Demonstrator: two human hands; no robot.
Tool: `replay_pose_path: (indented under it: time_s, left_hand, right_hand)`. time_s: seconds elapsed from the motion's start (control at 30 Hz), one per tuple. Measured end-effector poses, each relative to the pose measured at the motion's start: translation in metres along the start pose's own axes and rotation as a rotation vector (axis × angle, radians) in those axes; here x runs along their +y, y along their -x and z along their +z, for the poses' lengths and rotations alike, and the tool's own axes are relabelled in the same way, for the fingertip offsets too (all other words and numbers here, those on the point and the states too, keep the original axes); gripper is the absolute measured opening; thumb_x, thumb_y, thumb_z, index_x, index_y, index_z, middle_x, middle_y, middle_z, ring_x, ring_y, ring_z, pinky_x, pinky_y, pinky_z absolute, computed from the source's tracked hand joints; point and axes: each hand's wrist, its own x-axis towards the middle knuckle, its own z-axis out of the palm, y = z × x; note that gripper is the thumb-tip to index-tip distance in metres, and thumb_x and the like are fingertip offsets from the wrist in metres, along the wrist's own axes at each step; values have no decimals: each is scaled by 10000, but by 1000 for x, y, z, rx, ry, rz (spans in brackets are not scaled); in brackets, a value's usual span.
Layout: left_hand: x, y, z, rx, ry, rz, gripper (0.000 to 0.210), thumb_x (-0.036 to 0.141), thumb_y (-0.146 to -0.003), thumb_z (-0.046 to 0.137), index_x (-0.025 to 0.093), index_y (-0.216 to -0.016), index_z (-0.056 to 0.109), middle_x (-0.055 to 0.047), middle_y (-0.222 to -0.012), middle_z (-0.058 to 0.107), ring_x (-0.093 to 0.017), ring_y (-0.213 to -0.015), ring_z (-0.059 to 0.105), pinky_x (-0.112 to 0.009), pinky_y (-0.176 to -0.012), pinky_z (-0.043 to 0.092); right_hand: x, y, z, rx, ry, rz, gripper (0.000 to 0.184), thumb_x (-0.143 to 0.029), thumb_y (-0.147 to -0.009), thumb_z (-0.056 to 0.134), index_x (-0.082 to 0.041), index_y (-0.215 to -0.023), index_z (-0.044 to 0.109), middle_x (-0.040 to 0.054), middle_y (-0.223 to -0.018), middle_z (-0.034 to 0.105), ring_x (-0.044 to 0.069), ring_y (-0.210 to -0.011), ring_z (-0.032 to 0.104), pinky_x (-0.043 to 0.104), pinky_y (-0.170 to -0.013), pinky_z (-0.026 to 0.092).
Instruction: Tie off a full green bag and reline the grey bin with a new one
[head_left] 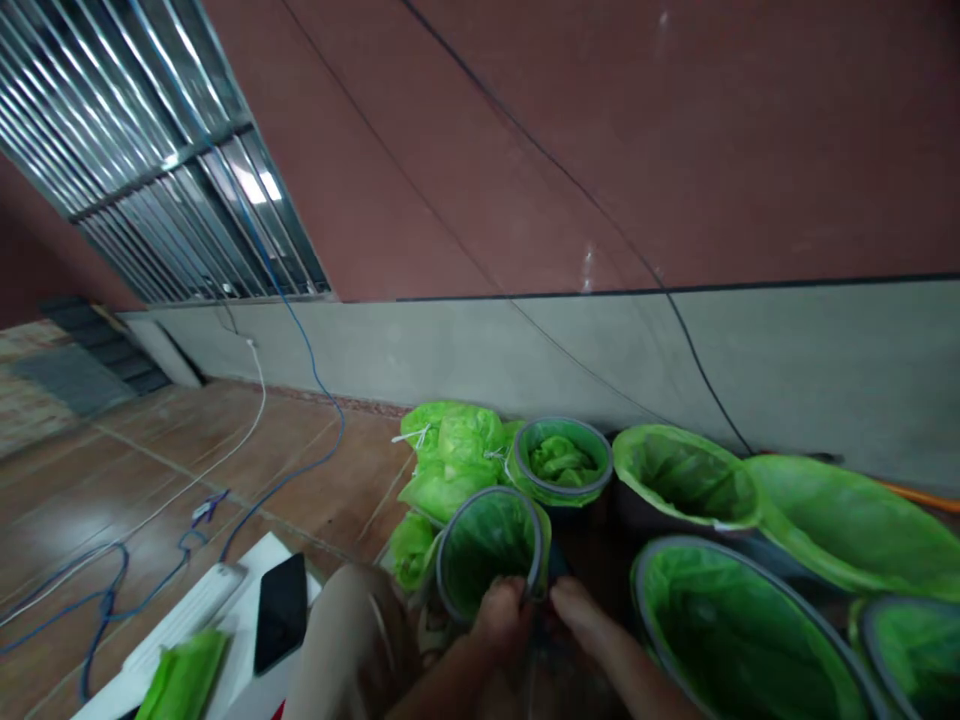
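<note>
A small bin (448,560) with a grey rim stands close in front of me, lined with a green plastic bag (484,530). At the near right part of its rim, my left hand (501,612) is closed on the bag's edge. My right hand (576,608) is just to the right, outside the bin, its fingers closed and partly hidden; what they hold is unclear. Directly behind is another lined bin (562,490) with crumpled green plastic inside. Tied, filled green bags (457,445) are heaped at the back left of the small bin.
Several more green-lined bins (742,630) crowd the right side along the wall (825,370). On the left, a phone (281,610) and a folded green bag (184,675) lie on a white surface (251,565). Blue cables (292,470) trail over the tiled floor (202,430).
</note>
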Motion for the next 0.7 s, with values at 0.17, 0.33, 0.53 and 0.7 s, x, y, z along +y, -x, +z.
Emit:
replay_pose_path:
  time_s: [0.17, 0.33, 0.53, 0.7]
  left_hand:
    - [-7, 21, -7, -86, -72, 67, 273, 182, -862, 447, 154, -1084, 605, -103, -1134, 680, -232, -1118, 583, -357, -1122, 289]
    - [-3, 26, -8, -173, -115, 81, 271, 229, -873, 458, 173, -1098, 598, -97, -1148, 672, -237, -1117, 572, -356, -1078, 336]
    - [-2, 34, -4, -203, -206, 87, 297, 266, -875, 457, 199, -1126, 601, -94, -1184, 664, -259, -1150, 557, -398, -1034, 381]
    - [-2, 43, -4, -278, -316, 127, 318, 315, -862, 488, 181, -1113, 632, -127, -1171, 676, -301, -1152, 574, -460, -1035, 390]
  right_hand:
    - [5, 6, -2, 85, -305, 73, 173, -326, -937, 470, -199, -843, 541, -4, -655, 596, 95, -533, 575, 210, -549, 482]
    - [-1, 8, -3, 35, -246, 49, 137, -149, -881, 473, -176, -777, 558, -28, -588, 560, 79, -492, 545, 194, -521, 444]
    - [7, 6, -4, 66, -163, 55, 159, -97, -804, 515, -162, -664, 556, -21, -512, 528, 98, -431, 509, 209, -454, 382]
    - [1, 4, -12, 117, -202, 19, 179, -179, -878, 469, -177, -718, 549, -25, -570, 546, 94, -488, 530, 209, -488, 408]
